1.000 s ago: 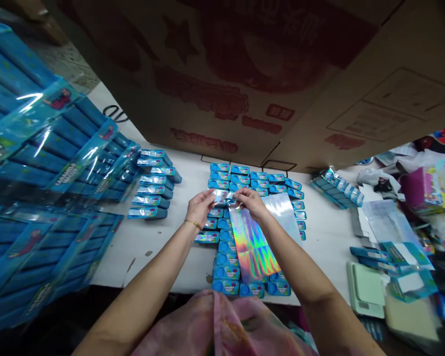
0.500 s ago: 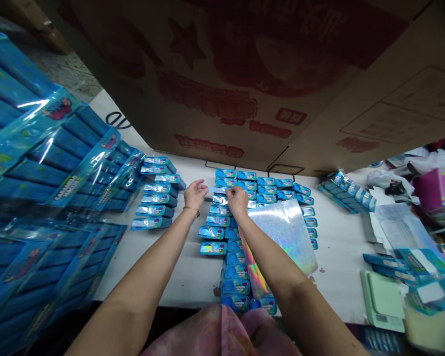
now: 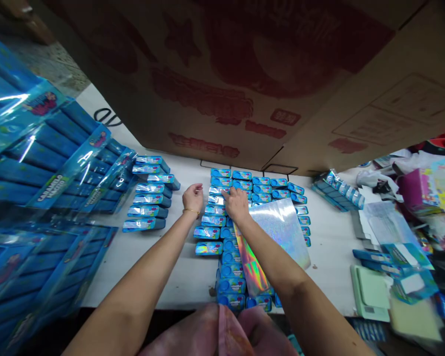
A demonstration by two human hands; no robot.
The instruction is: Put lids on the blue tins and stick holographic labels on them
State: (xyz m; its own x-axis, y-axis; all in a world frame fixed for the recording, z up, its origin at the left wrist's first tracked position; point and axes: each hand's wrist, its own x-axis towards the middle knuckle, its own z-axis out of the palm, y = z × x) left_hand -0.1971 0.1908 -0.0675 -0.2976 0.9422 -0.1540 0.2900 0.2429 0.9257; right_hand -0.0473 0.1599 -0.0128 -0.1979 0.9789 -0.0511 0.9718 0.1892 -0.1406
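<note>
My right hand [image 3: 238,205] rests over a block of small blue boxes [image 3: 214,209], index finger stretched onto the shiny top of one box; nothing shows in its grip. A shiny holographic sheet [image 3: 282,230] lies on the boxes beside and under my right wrist and forearm. Left of that block, my left hand [image 3: 193,198], with a thin bracelet at the wrist, is apart from the boxes. Its fingers are curled together, and whether they hold anything small cannot be made out. Further left stands a column of similar blue boxes [image 3: 148,200].
A large cardboard carton [image 3: 259,99] looms along the far side. Plastic-wrapped packs of blue boxes [image 3: 59,163] are stacked at left. On the right of the white table [image 3: 330,252] are a tilted pack [image 3: 337,190], a pale green scale [image 3: 371,291] and mixed packaging.
My left hand has drawn slightly away from the box row, and its fingers have curled. My right hand's index finger has stretched onto a box top. The whole view has shifted a little.
</note>
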